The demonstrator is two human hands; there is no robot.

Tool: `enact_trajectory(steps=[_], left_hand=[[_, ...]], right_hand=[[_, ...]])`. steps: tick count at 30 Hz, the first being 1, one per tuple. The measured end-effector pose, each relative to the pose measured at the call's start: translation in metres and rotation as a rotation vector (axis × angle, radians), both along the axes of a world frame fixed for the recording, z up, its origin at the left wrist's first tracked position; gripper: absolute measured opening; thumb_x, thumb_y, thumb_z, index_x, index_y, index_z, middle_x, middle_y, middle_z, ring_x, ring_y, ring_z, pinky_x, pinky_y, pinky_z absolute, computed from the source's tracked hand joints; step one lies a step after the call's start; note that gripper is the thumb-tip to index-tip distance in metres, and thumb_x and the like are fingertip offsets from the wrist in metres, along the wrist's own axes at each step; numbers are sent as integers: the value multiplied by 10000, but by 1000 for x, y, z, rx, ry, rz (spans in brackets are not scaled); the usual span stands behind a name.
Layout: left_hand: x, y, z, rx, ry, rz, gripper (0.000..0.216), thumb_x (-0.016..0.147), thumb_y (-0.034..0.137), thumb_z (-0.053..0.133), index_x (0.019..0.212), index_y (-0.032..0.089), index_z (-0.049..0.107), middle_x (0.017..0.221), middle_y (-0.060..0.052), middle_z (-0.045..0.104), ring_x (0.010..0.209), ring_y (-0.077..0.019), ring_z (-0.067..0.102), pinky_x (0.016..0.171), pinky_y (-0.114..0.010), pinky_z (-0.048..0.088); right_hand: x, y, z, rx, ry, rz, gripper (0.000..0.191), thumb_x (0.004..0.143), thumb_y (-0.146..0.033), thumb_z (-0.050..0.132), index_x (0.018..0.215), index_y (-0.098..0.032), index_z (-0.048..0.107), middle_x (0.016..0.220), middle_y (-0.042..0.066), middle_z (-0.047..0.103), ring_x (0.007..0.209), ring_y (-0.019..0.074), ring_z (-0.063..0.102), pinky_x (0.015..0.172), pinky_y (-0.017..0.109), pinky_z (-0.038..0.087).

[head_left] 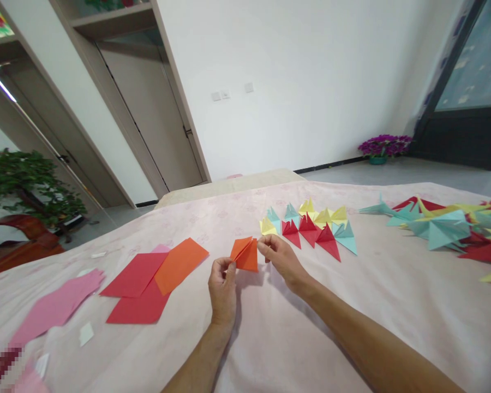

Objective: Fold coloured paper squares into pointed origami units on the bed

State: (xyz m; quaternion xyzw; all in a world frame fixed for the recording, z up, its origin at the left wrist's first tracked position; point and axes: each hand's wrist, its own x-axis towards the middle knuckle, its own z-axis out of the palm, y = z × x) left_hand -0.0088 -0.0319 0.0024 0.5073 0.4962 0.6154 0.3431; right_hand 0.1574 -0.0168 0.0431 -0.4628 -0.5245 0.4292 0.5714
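A partly folded piece of orange origami paper [246, 257] is held up just above the cloth between my two hands. My left hand [222, 278] pinches its lower left corner between thumb and fingers. At its upper right corner, my right hand [279, 253] pinches the edge with thumb and forefinger. A crease and a raised flap run across the paper's middle. Right behind my right hand stand several small folded paper shapes, among them a red one [309, 229], a yellow one [306, 208] and a light blue one [345, 236].
Flat orange sheets [183, 266] and red sheets [133, 274] lie left of my hands, with pink sheets [57, 303] farther left. A pile of folded paper cranes [437, 229] sits at the right. Pale pink cloth [294, 349] covers the table. White scraps [87, 333] lie at the left.
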Motion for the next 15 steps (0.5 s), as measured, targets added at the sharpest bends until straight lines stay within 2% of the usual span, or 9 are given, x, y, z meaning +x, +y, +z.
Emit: enact_trajectory(steps=[3, 9, 15], left_hand=[[1, -1, 1, -5, -16, -15, 233, 848, 412, 610, 906, 186, 600, 853, -7, 635, 755, -151, 579, 681, -248, 443], [4, -3, 3, -32, -19, -48, 255, 830, 425, 622, 904, 182, 609, 854, -19, 641, 715, -151, 575, 632, -242, 439], [8, -7, 6, -34, 52, -90, 224, 760, 355, 694, 864, 185, 591, 776, 10, 602, 625, -116, 531, 576, -216, 423]], right_hand=[[-8, -2, -4, 48, -54, 34, 335, 734, -476, 676, 881, -179, 628, 781, 3, 601, 649, 130, 501, 594, 253, 419], [-7, -2, -4, 65, -36, -66, 263, 787, -460, 593, 734, -203, 588, 684, -12, 560, 636, 140, 492, 599, 258, 425], [-4, -3, 2, 56, -33, -4, 268, 821, -442, 578, 707, -202, 545, 671, -21, 547, 630, 136, 505, 591, 256, 440]])
